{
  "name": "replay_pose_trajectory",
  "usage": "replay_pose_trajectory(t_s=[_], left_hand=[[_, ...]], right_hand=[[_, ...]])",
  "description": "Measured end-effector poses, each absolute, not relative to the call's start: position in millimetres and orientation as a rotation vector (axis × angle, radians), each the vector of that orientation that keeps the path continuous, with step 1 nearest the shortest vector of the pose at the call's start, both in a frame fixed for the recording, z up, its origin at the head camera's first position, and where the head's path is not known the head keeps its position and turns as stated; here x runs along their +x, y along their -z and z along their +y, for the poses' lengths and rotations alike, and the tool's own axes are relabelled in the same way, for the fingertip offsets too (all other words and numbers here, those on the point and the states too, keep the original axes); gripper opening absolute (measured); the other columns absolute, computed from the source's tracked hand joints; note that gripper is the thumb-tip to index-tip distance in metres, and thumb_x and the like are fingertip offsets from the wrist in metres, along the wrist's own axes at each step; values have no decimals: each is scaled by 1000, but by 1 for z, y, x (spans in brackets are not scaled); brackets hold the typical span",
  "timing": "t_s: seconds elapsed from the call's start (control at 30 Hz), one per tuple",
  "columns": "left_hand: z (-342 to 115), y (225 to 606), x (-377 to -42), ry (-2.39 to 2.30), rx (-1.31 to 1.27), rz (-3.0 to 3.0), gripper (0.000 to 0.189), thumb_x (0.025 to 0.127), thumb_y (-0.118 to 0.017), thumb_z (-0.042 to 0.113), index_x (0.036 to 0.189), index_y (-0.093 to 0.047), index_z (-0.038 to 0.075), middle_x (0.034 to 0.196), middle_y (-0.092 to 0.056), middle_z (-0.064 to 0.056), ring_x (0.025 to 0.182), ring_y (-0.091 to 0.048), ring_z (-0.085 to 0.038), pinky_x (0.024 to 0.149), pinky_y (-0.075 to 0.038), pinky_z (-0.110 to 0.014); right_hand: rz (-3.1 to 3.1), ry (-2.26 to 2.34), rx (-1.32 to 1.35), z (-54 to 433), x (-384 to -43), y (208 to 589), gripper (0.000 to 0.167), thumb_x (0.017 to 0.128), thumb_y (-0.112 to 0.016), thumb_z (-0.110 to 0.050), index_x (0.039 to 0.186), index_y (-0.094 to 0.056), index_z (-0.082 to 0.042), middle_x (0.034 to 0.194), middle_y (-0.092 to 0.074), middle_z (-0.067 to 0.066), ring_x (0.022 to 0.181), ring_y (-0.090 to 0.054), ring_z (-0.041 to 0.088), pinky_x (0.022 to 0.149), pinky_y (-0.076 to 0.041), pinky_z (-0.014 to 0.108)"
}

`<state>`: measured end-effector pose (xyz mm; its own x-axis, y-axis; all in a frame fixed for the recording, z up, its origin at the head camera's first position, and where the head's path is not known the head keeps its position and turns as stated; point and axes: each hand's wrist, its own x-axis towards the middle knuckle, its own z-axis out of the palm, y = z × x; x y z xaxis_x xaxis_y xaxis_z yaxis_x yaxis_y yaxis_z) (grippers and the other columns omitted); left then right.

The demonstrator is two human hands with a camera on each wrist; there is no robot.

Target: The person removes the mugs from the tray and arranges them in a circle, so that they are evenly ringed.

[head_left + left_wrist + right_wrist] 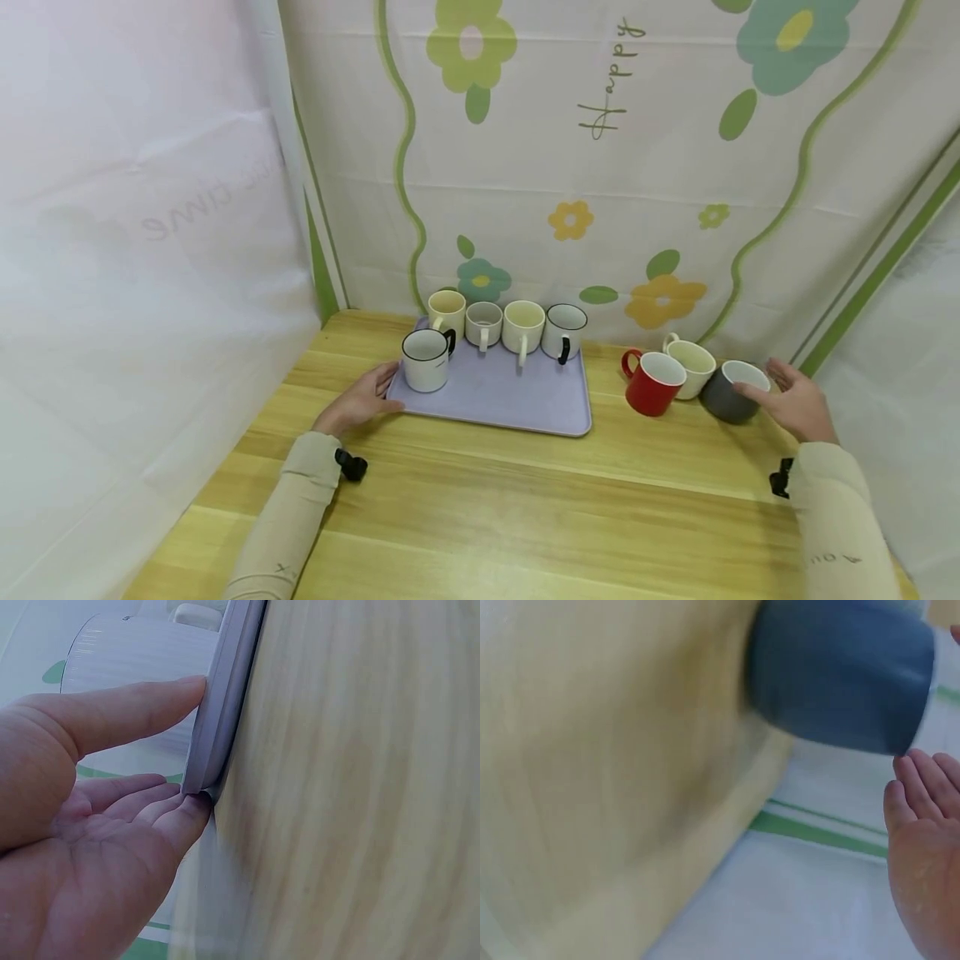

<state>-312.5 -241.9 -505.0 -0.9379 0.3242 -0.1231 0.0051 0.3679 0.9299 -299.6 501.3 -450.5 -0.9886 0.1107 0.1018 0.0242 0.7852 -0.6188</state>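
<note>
My left hand (363, 402) holds the front-left corner of a lilac tray (510, 412), thumb on the rim and fingertips against the corner edge. On the tray near it stands a white mug with a black rim (426, 371). Behind, in a row, are a pale yellow mug (448, 310), a grey-white mug (482, 325), a cream mug (522, 329) and another black-rimmed white mug (558, 337). At the far right my right hand (801, 407) is spread beside a dark grey mug (726, 402), its straight fingertips (904, 766) at the mug's rim.
Left of the grey mug stand a red mug (651, 392) and a cream mug (693, 367), close together. The wooden table (510, 508) backs onto a flower-print curtain (525, 183). More white cloth (150, 250) hangs on the left side.
</note>
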Motion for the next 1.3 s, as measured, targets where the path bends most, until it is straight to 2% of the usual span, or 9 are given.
replay_pose_trajectory(t_s=[0.33,0.57,0.8,1.0,1.2,1.3], left_hand=[[-242,507,-315,-1583,257,2350,92,99,-71,1,168,-11,-1,178,-8,-23,165,-12,-42,135,-19,-54],[-243,507,-315,-1578,243,2354,91,99,-70,1,168,-11,-2,178,-7,-23,165,-12,-41,135,-20,-53],[-243,507,-316,-1585,252,2343,91,99,-71,0,168,-12,-2,178,-7,-22,165,-11,-40,135,-20,-52],[-243,506,-317,-1573,267,2344,92,98,-71,1,168,-11,-3,177,-7,-24,165,-11,-42,135,-19,-54],[-245,509,-317,-1575,284,2356,92,98,-71,1,168,-12,-3,177,-8,-24,164,-12,-43,134,-19,-54],[-245,509,-316,-1589,285,2353,91,98,-72,1,168,-13,-2,177,-8,-23,164,-12,-43,135,-20,-54]], right_hand=[[-2840,-973,88,439,-293,411,97,95,-75,-53,167,-29,-7,165,-40,29,146,-39,60,112,-40,75],[-2806,-974,338,373,-302,397,88,93,-82,-45,160,-43,-4,161,-49,25,146,-45,55,116,-41,72],[-2777,-993,597,285,-314,397,90,86,-89,-38,157,-47,-1,157,-55,23,144,-52,48,121,-43,65],[-2768,-1064,789,204,-325,404,91,84,-90,-42,156,-50,-5,157,-56,16,145,-54,40,122,-46,56],[-2807,-1145,791,132,-334,415,94,82,-90,-47,158,-49,-10,161,-54,9,147,-53,34,124,-45,51],[-2806,-1211,777,103,-336,422,96,81,-91,-46,159,-48,-9,161,-53,9,148,-52,35,124,-45,51]])
